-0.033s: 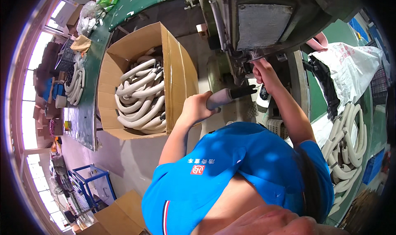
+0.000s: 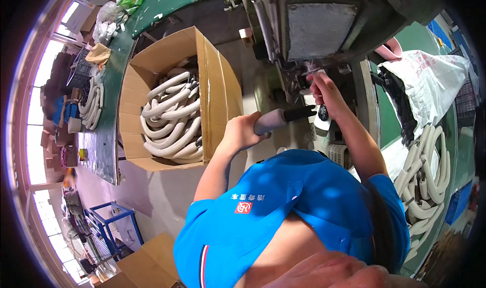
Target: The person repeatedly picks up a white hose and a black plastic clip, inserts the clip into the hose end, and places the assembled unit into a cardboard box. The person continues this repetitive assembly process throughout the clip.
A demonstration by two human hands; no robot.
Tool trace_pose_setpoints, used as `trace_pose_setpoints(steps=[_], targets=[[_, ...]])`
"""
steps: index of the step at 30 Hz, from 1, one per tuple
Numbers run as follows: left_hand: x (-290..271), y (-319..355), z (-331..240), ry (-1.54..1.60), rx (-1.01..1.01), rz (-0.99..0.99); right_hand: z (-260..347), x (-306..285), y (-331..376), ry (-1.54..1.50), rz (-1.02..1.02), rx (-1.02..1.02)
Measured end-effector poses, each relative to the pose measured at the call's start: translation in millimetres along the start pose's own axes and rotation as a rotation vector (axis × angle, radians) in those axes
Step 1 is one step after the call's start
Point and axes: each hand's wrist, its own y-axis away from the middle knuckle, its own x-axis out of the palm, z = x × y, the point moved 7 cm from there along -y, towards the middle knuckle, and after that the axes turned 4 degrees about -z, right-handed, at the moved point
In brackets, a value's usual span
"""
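Note:
A light grey foam-covered tube (image 2: 270, 122) with a black forked end (image 2: 299, 113) is gripped in my left hand (image 2: 243, 132), its black end pointing right toward the machine. My right hand (image 2: 325, 91) is raised to the underside of the dark machine head (image 2: 322, 32), just below its grey front plate. The fingers there are curled together; whatever small part lies between them is hidden. Left of my left hand stands an open cardboard box (image 2: 223, 95) filled with several bent foam-covered tubes (image 2: 174, 111).
On the right, a green table (image 2: 450, 151) carries more curved tubes (image 2: 425, 171) and a white sack (image 2: 422, 80). Another green bench (image 2: 109, 121) runs along the left with tubes and bags on it. A blue metal frame (image 2: 114, 224) and a cardboard piece (image 2: 149, 257) stand lower left.
My right hand has dropped very slightly from the machine's underside, and its fingers have shifted a little. My left hand and the tube stay nearly still.

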Motion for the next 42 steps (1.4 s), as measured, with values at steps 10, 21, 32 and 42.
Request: trace_pose_setpoints(steps=[10,21,32,42], targets=[[47,10,-87,-0.19,0.338,0.122,6,-13,117,0.393,0.066,-0.278],[74,13,-99,0.013,0.234,-0.012,-25,-31,124,0.028,0.122,-0.09],[83,1,65,1.785,-0.404,-0.377,-99,-85,142,-0.908,-0.042,0.148],[61,-48,-191,1.098,0.779,0.041,-60,-30,154,-0.244,0.296,-0.154]])
